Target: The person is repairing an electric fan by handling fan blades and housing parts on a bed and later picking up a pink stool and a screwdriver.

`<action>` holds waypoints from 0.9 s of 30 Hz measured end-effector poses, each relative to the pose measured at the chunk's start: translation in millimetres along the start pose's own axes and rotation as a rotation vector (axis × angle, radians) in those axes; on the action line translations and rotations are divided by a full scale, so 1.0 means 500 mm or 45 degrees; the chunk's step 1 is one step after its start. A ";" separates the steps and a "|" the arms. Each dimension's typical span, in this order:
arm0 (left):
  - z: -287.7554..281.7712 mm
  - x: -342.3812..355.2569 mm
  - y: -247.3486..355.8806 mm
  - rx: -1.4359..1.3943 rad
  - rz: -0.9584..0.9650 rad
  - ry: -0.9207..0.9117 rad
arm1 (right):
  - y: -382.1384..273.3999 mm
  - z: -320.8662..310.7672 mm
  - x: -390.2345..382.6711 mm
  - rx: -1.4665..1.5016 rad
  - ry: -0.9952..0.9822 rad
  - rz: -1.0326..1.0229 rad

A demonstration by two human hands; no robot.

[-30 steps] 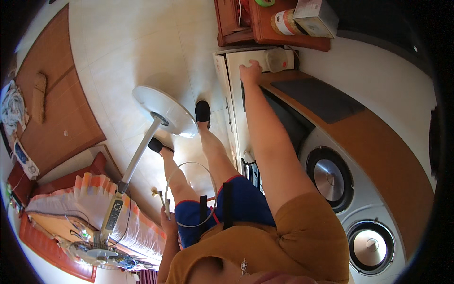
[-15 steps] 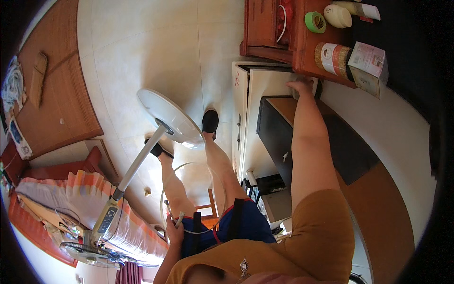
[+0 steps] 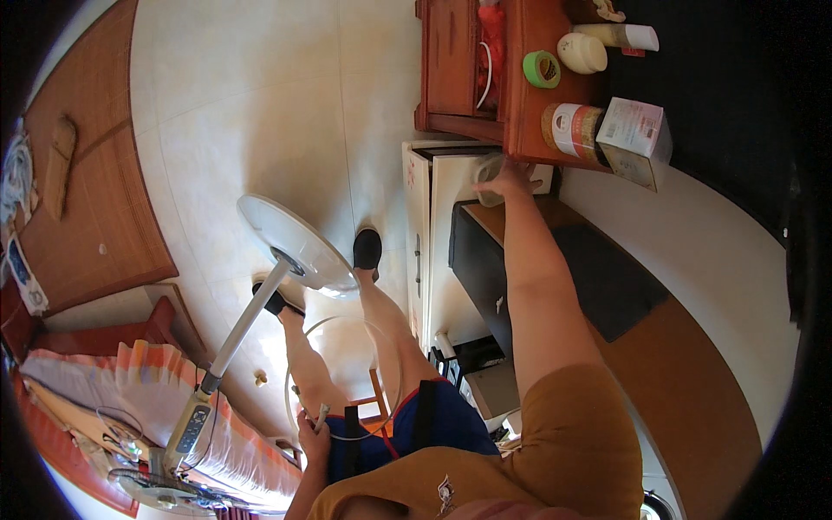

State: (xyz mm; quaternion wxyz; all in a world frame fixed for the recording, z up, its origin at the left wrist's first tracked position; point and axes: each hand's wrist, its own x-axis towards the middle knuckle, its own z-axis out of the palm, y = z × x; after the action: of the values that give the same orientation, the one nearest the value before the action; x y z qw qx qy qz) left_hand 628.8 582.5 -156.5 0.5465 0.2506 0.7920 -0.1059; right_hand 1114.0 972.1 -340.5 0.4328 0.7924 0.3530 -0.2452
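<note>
My left hand (image 3: 310,433) is closed on a white cable (image 3: 288,373) with plugs, held low beside my shorts. My right arm stretches forward, and my right hand (image 3: 511,180) grips a translucent container (image 3: 488,193) on the white cabinet (image 3: 446,243), just below the edge of a red wooden cabinet (image 3: 520,113). Part of the container is hidden by my fingers. Behind my arm lie a dark mat (image 3: 611,277) and a brown surface (image 3: 685,373).
A standing fan's white base (image 3: 269,234) and pole (image 3: 244,325) are beside my legs. On the red cabinet stand a jar (image 3: 572,130), a box (image 3: 637,139), green tape (image 3: 542,69) and bottles (image 3: 581,52). A bed (image 3: 147,399) and a woven mat (image 3: 87,199) are at left.
My right hand has reached further right and closed round the container, lifting or shifting is not clear. The view has shifted, showing more of the red cabinet's top and less of the speakers.
</note>
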 end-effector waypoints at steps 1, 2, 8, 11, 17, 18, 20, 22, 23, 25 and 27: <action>-0.002 -0.001 0.002 0.022 -0.015 -0.009 | 0.007 0.007 0.001 -0.102 -0.003 -0.066; -0.003 -0.001 0.004 0.048 -0.029 -0.020 | 0.010 0.019 0.003 -0.101 0.004 -0.066; 0.012 -0.005 -0.006 0.049 -0.021 0.012 | -0.054 0.032 -0.060 0.181 0.165 -0.049; 0.049 0.002 -0.051 -0.009 0.043 0.148 | -0.084 0.001 -0.073 0.250 0.180 -0.112; -0.010 -0.022 0.037 -0.196 -0.078 0.335 | -0.036 -0.010 -0.148 0.524 0.250 -0.109; -0.023 -0.025 0.080 -0.313 -0.005 0.366 | -0.063 -0.056 -0.205 0.483 0.161 -0.088; -0.028 -0.034 0.105 -0.375 -0.022 0.388 | -0.075 -0.050 -0.239 0.511 0.171 -0.274; -0.032 -0.038 0.108 -0.436 -0.033 0.396 | -0.076 -0.033 -0.287 0.556 0.288 -0.611; -0.029 -0.031 0.106 -0.237 0.231 0.337 | -0.079 -0.043 -0.334 0.542 0.291 -0.644; -0.028 -0.028 0.109 -0.050 0.475 0.296 | -0.084 -0.068 -0.448 0.627 0.247 -0.885; -0.058 -0.030 0.151 -0.281 0.657 0.152 | -0.080 -0.086 -0.568 0.606 0.160 -1.050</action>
State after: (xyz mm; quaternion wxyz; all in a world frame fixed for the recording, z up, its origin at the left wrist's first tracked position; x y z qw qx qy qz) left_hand 648.2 655.3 -123.5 0.5317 0.3888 0.7396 0.1387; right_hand 907.8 925.4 -142.2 0.0839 0.6766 0.5975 -0.4222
